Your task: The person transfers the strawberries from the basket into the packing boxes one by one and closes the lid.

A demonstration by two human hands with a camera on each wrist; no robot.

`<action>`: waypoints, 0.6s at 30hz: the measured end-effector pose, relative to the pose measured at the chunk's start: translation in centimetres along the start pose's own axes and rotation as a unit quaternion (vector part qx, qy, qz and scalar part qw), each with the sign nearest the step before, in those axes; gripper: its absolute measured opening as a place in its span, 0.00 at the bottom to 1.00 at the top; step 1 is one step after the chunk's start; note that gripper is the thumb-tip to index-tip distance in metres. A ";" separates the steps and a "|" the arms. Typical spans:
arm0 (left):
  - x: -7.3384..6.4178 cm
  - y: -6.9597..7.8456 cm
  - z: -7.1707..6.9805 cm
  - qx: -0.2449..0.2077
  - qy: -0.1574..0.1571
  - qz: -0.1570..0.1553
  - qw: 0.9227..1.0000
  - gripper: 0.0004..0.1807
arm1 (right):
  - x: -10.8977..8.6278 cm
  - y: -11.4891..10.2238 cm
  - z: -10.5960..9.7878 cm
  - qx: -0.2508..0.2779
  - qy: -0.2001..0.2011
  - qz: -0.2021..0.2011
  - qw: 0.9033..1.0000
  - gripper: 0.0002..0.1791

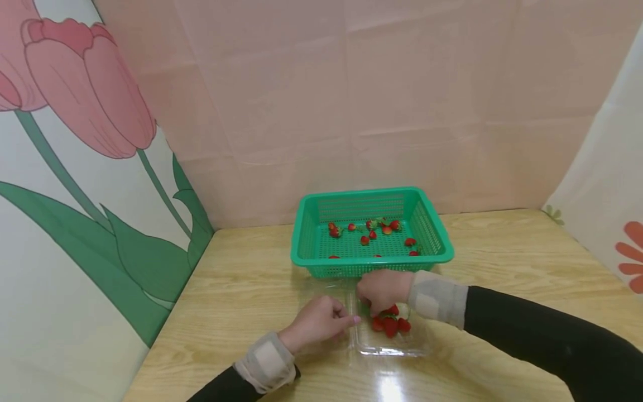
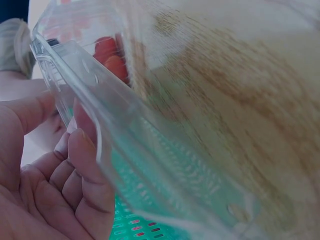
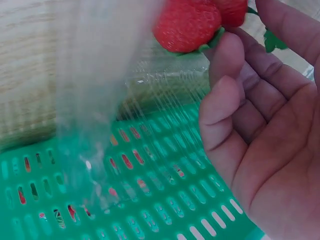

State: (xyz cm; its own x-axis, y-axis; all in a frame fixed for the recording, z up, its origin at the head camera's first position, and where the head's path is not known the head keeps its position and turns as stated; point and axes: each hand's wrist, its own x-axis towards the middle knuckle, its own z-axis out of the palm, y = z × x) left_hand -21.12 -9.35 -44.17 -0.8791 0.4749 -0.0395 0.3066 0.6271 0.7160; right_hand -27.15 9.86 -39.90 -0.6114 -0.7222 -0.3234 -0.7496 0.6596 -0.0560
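A clear plastic clamshell box (image 1: 392, 352) lies unfolded on the table, with several strawberries (image 1: 390, 326) in its right half. My left hand (image 1: 318, 321) is at the fold between the two halves, fingers curled and thumb at the plastic edge. In the left wrist view, the thumb and index fingertips show at the clear rim (image 2: 95, 117). My right hand (image 1: 384, 287) reaches down into the right half from above. Its fingers are bent around a strawberry (image 3: 187, 25) in the right wrist view; the exact contact of the thumb is partly cut off there.
Directly behind the box stands a green perforated basket (image 1: 372, 261) holding several scattered strawberries (image 1: 365, 240). Wood-grain tabletop (image 1: 241, 279) extends to both sides. A pink sheet (image 1: 351, 111) hangs at the back, and a tulip-printed panel (image 1: 90, 89) rises on the left.
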 end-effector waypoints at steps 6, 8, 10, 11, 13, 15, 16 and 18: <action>-0.1 0.0 0.0 0.001 0.000 0.002 1.000 0.22 | -0.1 0.0 -0.5 0.006 -0.015 0.000 1.000 0.14; -0.1 0.1 0.0 0.000 0.001 0.004 1.000 0.22 | -0.1 0.0 -0.7 0.008 -0.020 0.003 1.000 0.15; -0.1 0.1 0.0 -0.001 0.001 0.002 1.000 0.21 | -0.3 0.0 -1.1 0.011 -0.025 0.006 1.000 0.15; -0.1 0.1 0.0 -0.002 0.002 0.001 1.000 0.21 | -0.4 -0.1 -1.3 0.012 -0.027 0.010 1.000 0.15; -0.1 0.2 0.0 -0.002 0.003 0.001 1.000 0.21 | -0.7 -0.3 -1.9 0.015 -0.030 0.012 0.999 0.15; -0.2 0.3 0.0 -0.002 0.002 -0.002 1.000 0.21 | -1.1 -0.6 -2.6 0.019 -0.032 0.011 0.999 0.13; -0.2 0.4 -0.1 -0.004 0.001 -0.002 1.000 0.21 | -1.3 -0.7 -3.0 0.020 -0.030 0.010 0.999 0.11; -0.3 0.4 -0.1 -0.004 0.000 -0.002 1.000 0.21 | -1.8 -1.0 -3.9 0.024 -0.029 0.004 0.999 0.08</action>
State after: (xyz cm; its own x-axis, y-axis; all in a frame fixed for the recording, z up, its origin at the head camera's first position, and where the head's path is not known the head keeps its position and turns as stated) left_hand -20.82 -9.31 -43.78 -0.8802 0.4727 -0.0414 0.3008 0.6234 0.7218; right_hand -26.23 9.71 -35.59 -0.6012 -0.7041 -0.3779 -0.7303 0.6761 -0.0981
